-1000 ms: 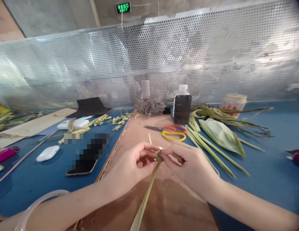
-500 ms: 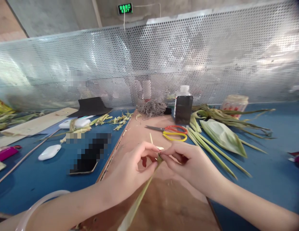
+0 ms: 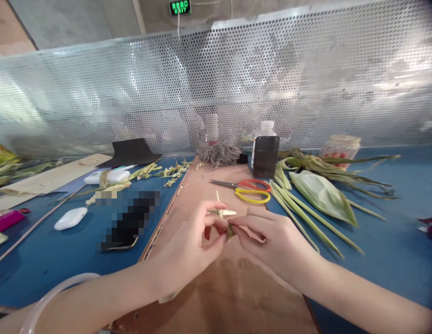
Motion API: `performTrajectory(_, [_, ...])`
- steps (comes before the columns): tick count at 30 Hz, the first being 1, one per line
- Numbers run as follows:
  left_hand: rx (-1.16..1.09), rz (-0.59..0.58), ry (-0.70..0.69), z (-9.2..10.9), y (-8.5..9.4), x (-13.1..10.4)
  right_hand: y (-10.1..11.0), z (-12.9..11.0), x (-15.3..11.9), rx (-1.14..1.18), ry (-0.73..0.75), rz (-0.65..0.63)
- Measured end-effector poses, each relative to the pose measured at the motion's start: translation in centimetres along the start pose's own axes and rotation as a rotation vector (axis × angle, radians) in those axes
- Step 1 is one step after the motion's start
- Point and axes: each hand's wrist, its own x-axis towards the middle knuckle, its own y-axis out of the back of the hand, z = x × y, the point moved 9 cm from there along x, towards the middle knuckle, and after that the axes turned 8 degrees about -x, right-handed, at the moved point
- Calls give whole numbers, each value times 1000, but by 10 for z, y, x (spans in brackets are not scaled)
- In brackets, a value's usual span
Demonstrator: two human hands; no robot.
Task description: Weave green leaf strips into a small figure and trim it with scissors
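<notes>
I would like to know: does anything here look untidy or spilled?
No spill stands out. However, plant scraps lie scattered left of the board, and the grey cord is loosely tangled, so both look untidy.

Bare left hand [image 3: 198,239] and right hand [image 3: 271,232], slim fingers, nail detail too small to read. Left forearm [image 3: 132,287] bare except for one bangle [image 3: 52,293] toward the near left: smooth, pale whitish with faint pink tint, slightly glossy, plain rounded hoop, loose fit, standing off the arm on its far side. Right forearm [image 3: 358,287] bare along the whole stretch in view, out to the near right edge.
</notes>
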Motion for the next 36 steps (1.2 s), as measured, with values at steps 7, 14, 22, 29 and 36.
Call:
performTrajectory(7, [-46, -43, -14, 2, -4, -1, 1, 10, 2, 63, -153, -7])
performTrajectory(14, [-135, -85, 36, -1, -11, -3, -7, 23, -1, 196, -317, -107])
performTrajectory(22, [-25, -73, -49, 4, -7, -2, -11, 29, -1, 319, -405, -222])
performTrajectory(29, [117, -72, -102, 11, -5, -3, -13, 30, -3, 349, -413, -266])
performTrajectory(36, [131, -44, -111, 11, -1, -3, -10, 28, 0, 317, -370, -236])
